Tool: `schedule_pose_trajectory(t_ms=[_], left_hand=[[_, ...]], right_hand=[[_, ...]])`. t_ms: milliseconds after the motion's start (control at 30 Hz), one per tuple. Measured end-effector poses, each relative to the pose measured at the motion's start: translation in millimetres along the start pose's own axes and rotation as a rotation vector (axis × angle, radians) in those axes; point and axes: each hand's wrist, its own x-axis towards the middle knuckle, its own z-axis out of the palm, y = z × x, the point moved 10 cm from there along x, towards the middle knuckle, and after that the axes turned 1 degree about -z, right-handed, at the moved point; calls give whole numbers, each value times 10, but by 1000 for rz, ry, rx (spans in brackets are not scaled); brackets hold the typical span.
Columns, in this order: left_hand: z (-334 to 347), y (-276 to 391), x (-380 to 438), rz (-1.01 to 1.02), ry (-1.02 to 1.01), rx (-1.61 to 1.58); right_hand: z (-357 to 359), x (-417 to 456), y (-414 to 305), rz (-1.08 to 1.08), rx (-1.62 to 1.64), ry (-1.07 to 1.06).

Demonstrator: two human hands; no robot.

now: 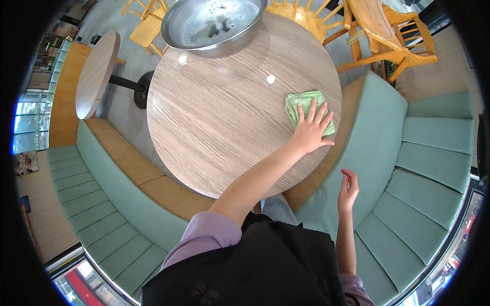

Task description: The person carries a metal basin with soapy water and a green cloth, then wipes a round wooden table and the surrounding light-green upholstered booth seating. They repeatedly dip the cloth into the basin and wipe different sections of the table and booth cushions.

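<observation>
My left hand point(312, 128) lies flat with spread fingers on a folded green cloth point(305, 98), near the right edge of a round wood-grain table point(214, 126). Off the table, over the mint-green bench seat point(383, 103), my right hand point(348, 189) hangs in the air with its fingers loosely bent and nothing in it. A large metal basin point(229, 49) of sudsy water, with something dark in it, stands at the table's far edge. A small white spot point(271, 79), perhaps foam or a light reflection, shows on the tabletop left of the cloth.
Curved mint-green benches wrap round both near sides of the table. Wooden chairs point(147, 32) stand beyond it, with more yellow wooden chairs point(383, 34) at the far right. Another round table point(97, 76) on a black pedestal is at the left.
</observation>
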Motion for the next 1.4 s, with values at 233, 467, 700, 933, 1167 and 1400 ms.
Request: schedule_pose_trajectory(t_ms=[233,467,700,933,1167,1400], left_hand=[[197,-546,833,-14,-52,111],[29,-1123,1213,-132,-52,132],[-105,-1431,1139,-228,-53,111],[-606,-2055,494,-323,-99,153],[-1135,-2745,-312,-327,-201,318],[-1662,-3861,-865,-449,-281,414]], right_hand=[[56,36,336,62,-57,35],[-176,46,461,60,-129,69],[-171,-32,486,131,-121,30],[-12,77,326,121,-128,3],[421,179,-16,65,-162,-142],[744,259,8,-8,-207,-176]])
